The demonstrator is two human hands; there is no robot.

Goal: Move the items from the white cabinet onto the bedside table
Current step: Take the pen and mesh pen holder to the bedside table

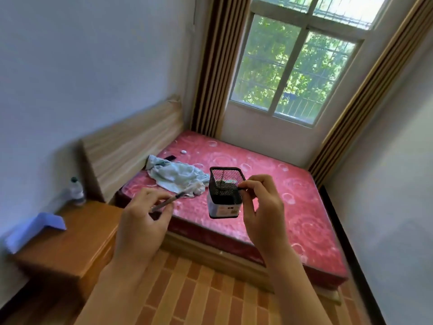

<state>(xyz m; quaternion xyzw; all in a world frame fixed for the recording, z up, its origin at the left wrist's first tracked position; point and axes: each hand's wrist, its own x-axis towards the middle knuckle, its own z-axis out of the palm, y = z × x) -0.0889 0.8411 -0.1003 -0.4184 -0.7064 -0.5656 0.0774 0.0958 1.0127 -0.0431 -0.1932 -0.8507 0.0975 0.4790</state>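
Black wire-mesh pen holder (226,184) looked metal; bedside table (77,233) glossy wood at lower left; crumpled towel (175,175) soft cloth.

One black wire-mesh square pen holder (225,192), pinched at near rim by right-hand fingers (251,184). One slim grey pen (172,200), gripped in left-hand fingers (161,202). One clear plastic water bottle (76,191) and one blue folded paper item (35,227), both on wooden counter (77,242), left of left-hand fingers. One crumpled pale-green cloth (175,175), beyond fingers, on bed.
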